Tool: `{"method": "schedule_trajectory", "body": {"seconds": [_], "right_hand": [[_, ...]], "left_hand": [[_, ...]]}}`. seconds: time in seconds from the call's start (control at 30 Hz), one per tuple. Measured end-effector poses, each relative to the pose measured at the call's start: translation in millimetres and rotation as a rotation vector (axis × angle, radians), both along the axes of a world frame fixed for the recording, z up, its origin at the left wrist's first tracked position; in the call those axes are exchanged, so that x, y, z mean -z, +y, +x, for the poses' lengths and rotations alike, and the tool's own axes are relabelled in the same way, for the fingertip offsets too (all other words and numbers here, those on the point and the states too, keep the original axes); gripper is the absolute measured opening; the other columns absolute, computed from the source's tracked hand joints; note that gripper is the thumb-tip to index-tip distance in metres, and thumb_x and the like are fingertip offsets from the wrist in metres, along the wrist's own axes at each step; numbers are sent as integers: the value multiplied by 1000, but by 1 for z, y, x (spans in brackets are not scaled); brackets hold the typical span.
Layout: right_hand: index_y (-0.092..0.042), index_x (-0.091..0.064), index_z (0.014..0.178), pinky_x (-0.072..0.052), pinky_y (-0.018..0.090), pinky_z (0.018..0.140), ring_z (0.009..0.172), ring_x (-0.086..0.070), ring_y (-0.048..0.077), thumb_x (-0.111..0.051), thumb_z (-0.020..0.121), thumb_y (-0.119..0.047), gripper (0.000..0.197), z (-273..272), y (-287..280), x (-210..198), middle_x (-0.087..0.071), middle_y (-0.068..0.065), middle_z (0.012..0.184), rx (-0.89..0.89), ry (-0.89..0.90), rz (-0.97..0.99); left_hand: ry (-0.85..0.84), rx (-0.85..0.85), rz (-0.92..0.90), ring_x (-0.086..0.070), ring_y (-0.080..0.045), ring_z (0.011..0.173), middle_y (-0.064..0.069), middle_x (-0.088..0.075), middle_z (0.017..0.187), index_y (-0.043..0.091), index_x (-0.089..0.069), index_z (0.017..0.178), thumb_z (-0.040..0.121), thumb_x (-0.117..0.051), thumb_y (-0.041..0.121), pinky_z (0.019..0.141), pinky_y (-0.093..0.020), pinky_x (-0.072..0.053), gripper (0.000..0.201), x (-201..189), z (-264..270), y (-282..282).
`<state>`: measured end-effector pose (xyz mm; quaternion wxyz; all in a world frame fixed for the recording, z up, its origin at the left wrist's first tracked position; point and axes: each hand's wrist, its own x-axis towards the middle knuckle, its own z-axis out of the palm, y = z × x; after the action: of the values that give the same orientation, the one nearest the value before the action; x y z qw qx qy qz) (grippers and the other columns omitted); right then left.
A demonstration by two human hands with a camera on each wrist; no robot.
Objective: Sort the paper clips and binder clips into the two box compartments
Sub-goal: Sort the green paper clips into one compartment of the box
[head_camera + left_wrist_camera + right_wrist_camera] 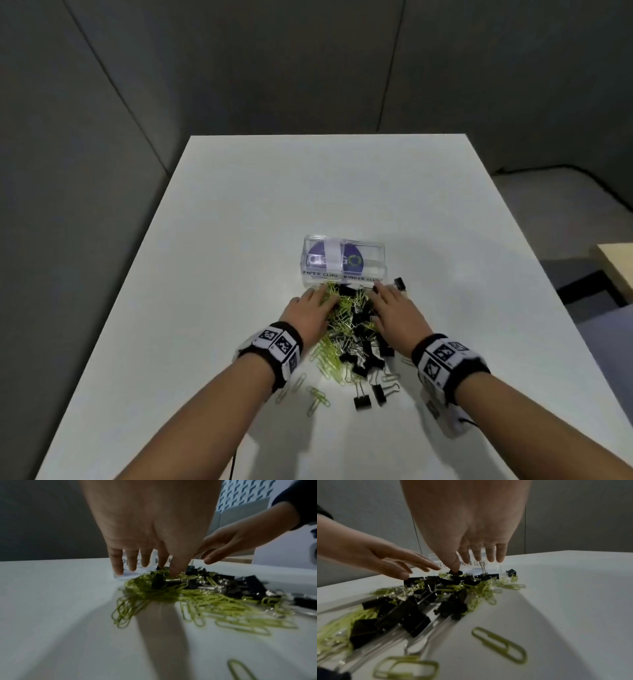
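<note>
A clear two-compartment box [344, 260], labelled PAPER CLIPS on the left and BINDER CLIPS on the right, stands mid-table. Just in front of it lies a mixed pile of yellow-green paper clips [337, 310] and black binder clips [363, 356]. My left hand [322, 296] lies over the pile's left side with straight, spread fingers, its thumb touching the clips [173, 574]. My right hand [378, 291] lies over the right side, fingers straight, with its thumb [455, 566] on a binder clip. Neither hand holds anything. The box [491, 566] shows behind the fingertips.
Loose paper clips [317, 399] and two binder clips [362, 401] lie nearer me on the white table [205, 240]. One binder clip [399, 283] sits right of the box. Grey walls stand behind, and a wooden surface [616, 263] is off to the right.
</note>
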<state>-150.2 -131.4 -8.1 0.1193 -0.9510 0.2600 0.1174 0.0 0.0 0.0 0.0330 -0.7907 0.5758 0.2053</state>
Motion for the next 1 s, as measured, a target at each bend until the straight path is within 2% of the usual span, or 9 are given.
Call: {"method": "schedule_trajectory", "body": {"seconds": [0.1,0.23,0.4,0.5,0.6,0.73,0.8,0.93,1.0], "right_hand": [[-15,-11,148,-12,34,119,146,-9,25,-33,99,-29,55,3,3,8,-5,7,158,30,20,47],[-13,-23,146,-18,32,117,143,-21,23,-38,98,-22,51,-2,21,14,-17,9,156,-30,-50,146],[-14,-46,133,-31,32,110,130,-41,23,-45,95,-16,38,-12,9,7,-42,7,143,88,-257,110],[-11,-41,136,-33,36,109,131,-39,26,-43,95,-12,42,-15,-12,14,-39,10,146,201,-233,44],[-10,-24,145,-26,37,114,140,-25,29,-36,97,-12,50,-14,-25,22,-21,11,155,216,-100,32],[-8,-18,146,-24,37,115,143,-18,30,-31,98,-11,50,-15,-19,26,-10,13,157,192,1,52],[-8,-23,145,-27,38,113,142,-22,30,-33,97,-9,49,-16,-14,26,-14,14,156,160,-17,45],[-12,-39,137,-33,40,108,131,-39,29,-42,93,-8,44,-17,-10,17,-39,12,146,110,-180,34],[-13,-41,137,-33,38,107,130,-41,27,-42,94,-9,43,-12,-14,12,-42,9,144,59,-223,48]], "left_hand": [[1,-9,18,-11,-28,146,-7,-3,159,22,-6,150,99,-39,28,116,-41,-23,61,8,4,-1],[11,23,5,-13,-28,146,-8,-9,159,19,-9,150,99,-35,29,114,-40,-28,58,19,3,9],[15,42,-126,-43,-20,127,-4,-38,145,18,-36,140,99,-35,29,104,-32,-41,42,20,13,20],[3,16,-136,-35,-23,136,-6,-27,153,18,-28,145,100,-35,26,108,-35,-35,47,19,18,15],[-8,26,-101,-23,-24,143,-6,-12,158,19,-16,149,99,-37,24,113,-37,-31,54,19,17,2],[-23,9,-52,-19,-24,144,-6,-10,159,17,-10,150,99,-35,26,111,-38,-30,58,23,14,-14],[-23,-13,-30,-20,-25,144,-5,-12,158,17,-9,150,99,-33,26,111,-39,-30,57,25,13,-18],[-21,-42,-17,-22,-25,143,-5,-14,158,16,-10,150,99,-33,26,110,-39,-34,56,29,6,-19],[-12,-64,-20,-25,-25,142,-5,-15,158,16,-11,150,99,-34,25,110,-39,-36,57,29,2,-19]]}}
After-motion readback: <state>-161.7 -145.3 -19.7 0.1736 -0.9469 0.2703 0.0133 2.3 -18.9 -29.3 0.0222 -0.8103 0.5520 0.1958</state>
